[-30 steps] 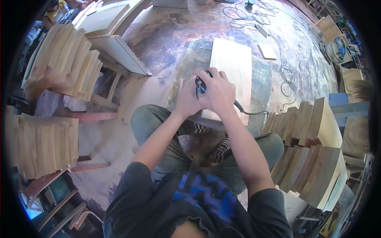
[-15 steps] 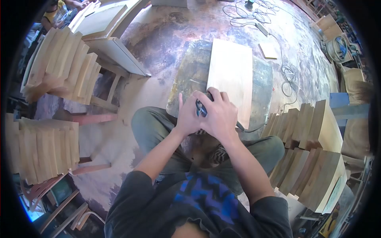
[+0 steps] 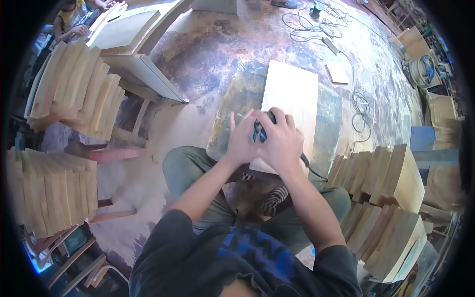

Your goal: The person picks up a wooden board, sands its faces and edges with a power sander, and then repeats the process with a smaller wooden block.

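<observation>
— Where's the power tool [image 3: 259, 132]? I can hardly see it.

— Buried under both hands, at the near end of the board [image 3: 292, 91]. The board lies flat on the worktop [image 3: 235, 106]. Only a strip of blue and black shows between the hands.

— And the fingers?

— The right hand [image 3: 282, 141] sits over the top, its fingers [image 3: 279, 118] curled down the far side, gripping it. The left hand [image 3: 242, 143] is pressed against it from the left, closed on the tool too, with one finger pointing straight ahead along the board.

— How are the arms?

— Both reach forward and angle inward, so the wrists almost meet. The person is sitting, knees either side of the worktop's near edge.

— Anything else close by?

— A black cord [image 3: 311, 168] comes out from under the right hand and drops off to the right.
</observation>
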### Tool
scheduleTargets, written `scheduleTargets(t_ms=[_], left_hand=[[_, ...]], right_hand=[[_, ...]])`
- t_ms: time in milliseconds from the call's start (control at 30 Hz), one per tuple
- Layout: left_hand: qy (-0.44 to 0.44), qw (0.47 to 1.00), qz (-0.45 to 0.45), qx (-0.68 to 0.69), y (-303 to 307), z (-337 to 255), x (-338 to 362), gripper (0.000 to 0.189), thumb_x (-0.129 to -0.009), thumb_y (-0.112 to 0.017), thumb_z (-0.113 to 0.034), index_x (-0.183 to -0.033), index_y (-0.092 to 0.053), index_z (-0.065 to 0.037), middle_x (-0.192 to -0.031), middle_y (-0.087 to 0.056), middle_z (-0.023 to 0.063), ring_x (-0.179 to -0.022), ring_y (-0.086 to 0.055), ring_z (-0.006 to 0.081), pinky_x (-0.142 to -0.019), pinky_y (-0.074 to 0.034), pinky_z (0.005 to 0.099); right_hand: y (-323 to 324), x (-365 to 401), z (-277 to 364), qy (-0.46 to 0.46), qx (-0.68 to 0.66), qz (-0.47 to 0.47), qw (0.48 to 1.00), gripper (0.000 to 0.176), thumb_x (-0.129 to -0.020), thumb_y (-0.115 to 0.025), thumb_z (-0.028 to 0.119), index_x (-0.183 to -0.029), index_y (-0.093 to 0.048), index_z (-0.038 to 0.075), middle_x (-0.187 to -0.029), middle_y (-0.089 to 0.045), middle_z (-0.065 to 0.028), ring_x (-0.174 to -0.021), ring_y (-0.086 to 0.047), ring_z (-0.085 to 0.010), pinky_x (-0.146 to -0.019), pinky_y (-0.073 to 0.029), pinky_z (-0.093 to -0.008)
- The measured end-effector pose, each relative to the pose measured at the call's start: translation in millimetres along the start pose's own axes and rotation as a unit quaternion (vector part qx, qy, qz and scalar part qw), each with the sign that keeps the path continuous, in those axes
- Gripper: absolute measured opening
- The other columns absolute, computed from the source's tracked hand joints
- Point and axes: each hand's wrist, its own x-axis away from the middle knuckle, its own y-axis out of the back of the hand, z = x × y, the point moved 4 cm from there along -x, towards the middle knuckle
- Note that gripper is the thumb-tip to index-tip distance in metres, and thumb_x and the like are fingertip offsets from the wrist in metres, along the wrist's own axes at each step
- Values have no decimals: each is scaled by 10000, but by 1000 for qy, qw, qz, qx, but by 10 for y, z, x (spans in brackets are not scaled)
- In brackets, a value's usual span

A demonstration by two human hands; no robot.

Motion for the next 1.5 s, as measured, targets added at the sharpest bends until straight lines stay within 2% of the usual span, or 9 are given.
scheduleTargets(t_ms=[200,467,500,667,767,833,1167,1267,1500], left_hand=[[0,1000,19,-1,34,273,-1035,878,-883,-824,-542,-1579,-548,-84,-1592,-617,159,-1612,-454,384,-1287,-47,800],[-43,998,-47,-24,-102,609,-2320,849,-701,-948,-603,-1335,-671,-112,-1343,-739,128,-1319,-675,380,-1195,-244,829],[5,993,-10,117,-147,697,-2517,859,-647,-972,-601,-1287,-691,-102,-1296,-762,154,-1269,-698,406,-1197,-365,717],[-24,998,-52,-15,-277,694,-2932,853,-621,-975,-600,-1236,-695,-78,-1210,-783,184,-1192,-721,428,-1119,-505,543],[4,987,-38,156,-251,619,-2393,846,-642,-957,-640,-1226,-690,-90,-1231,-781,170,-1220,-716,408,-1249,-329,690],[27,999,-35,-7,-111,507,-1981,818,-698,-936,-627,-1256,-680,-87,-1259,-770,155,-1280,-695,390,-1274,-155,787],[48,999,6,13,226,-297,739,896,-877,-836,-516,-1570,-502,-57,-1549,-617,174,-1564,-495,404,-1330,-63,735],[21,999,28,18,89,-310,724,921,-855,-853,-524,-1567,-498,-59,-1558,-604,165,-1567,-494,404,-1325,-56,747],[-59,998,5,-6,-243,205,-1098,833,-833,-884,-496,-1465,-557,-61,-1355,-682,160,-1323,-645,396,-1263,-176,770]], right_hand=[[-318,-874,-350,2,16,-62,998,516,-753,-860,234,-1249,-749,319,-1239,-728,-88,-1010,-735,-314,-659,-610,-445],[-603,-2117,-973,-40,8,-29,999,551,-802,-774,227,-1332,-753,376,-1348,-731,-71,-1180,-731,-351,-892,-636,-493],[-635,-2265,-1075,-48,12,-15,999,545,-813,-764,226,-1336,-757,378,-1339,-736,-68,-1199,-726,-344,-901,-632,-492],[-685,-2599,-1371,-16,40,-49,998,425,-893,-738,286,-1307,-751,380,-1299,-752,-32,-1199,-744,-340,-885,-628,-486],[-600,-2154,-1120,-14,17,-44,999,426,-886,-744,290,-1302,-754,381,-1287,-749,-20,-1157,-749,-329,-855,-631,-477],[-526,-1795,-848,-8,-2,-56,998,431,-875,-756,284,-1296,-757,373,-1282,-745,-19,-1137,-749,-321,-842,-632,-478],[117,513,216,47,-71,89,992,596,-735,-868,208,-1310,-720,258,-1383,-631,-98,-1215,-647,-351,-769,-600,-506],[188,601,125,33,-45,89,994,623,-721,-876,220,-1323,-720,251,-1380,-633,-100,-1200,-650,-342,-762,-593,-490],[-214,-833,-635,7,9,-43,999,386,-835,-804,265,-1218,-752,270,-1178,-698,-70,-1060,-707,-311,-672,-600,-450]])
